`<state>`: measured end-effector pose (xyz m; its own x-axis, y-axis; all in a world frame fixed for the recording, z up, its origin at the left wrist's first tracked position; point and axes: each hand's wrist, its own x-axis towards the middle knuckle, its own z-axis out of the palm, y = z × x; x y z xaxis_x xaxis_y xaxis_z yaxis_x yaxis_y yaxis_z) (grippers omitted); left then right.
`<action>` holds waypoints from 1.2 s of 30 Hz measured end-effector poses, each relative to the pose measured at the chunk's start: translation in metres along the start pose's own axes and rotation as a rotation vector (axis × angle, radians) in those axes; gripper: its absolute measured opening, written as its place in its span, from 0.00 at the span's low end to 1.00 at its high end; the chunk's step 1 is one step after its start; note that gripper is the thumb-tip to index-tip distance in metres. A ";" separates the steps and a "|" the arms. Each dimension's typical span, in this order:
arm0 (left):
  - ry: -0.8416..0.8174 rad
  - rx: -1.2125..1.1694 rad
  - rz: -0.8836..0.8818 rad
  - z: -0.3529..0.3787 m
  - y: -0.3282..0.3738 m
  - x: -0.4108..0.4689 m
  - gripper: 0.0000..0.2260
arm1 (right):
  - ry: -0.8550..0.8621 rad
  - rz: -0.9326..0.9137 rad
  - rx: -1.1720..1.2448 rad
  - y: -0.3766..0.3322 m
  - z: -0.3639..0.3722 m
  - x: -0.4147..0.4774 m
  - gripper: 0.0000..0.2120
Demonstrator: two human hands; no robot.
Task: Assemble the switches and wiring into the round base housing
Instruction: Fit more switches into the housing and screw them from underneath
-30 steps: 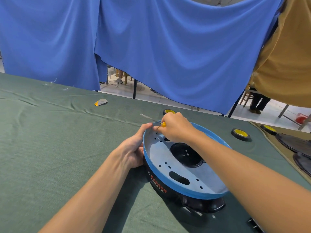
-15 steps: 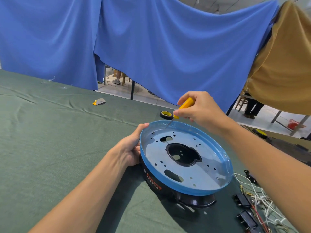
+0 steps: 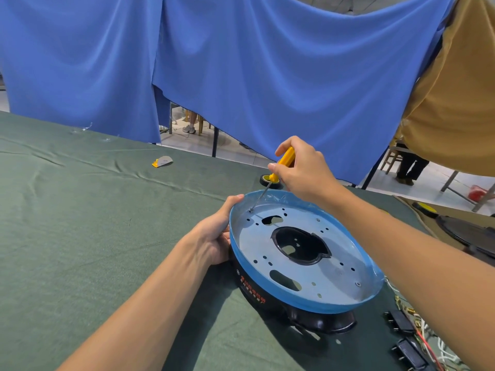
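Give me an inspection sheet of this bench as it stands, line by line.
Surface: green cloth, wrinkled, covers the table.
Job's things: round base housing rests on the cloth; black switches lie loose at its right; yellow screwdriver, tip down inside the far rim.
Clutter: tape roll behind the housing; small yellow-grey piece further left.
Hands: left hand grips the housing's rim; right hand holds the screwdriver.
Cables: white and red wires lie loose by the switches.
Surroundings: blue curtain and tan cloth hang behind.

Blue curtain hangs behind green tablecloth.
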<state>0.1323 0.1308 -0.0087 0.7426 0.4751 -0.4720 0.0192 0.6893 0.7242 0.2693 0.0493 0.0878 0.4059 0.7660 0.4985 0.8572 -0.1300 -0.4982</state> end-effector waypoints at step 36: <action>0.008 0.057 -0.006 -0.001 0.001 0.004 0.31 | -0.518 0.022 -0.575 -0.064 -0.012 0.041 0.12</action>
<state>0.1344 0.1336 -0.0101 0.7368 0.4756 -0.4805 0.0623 0.6599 0.7488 0.2351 0.0815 0.1485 0.3457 0.9380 0.0265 0.9381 -0.3461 0.0133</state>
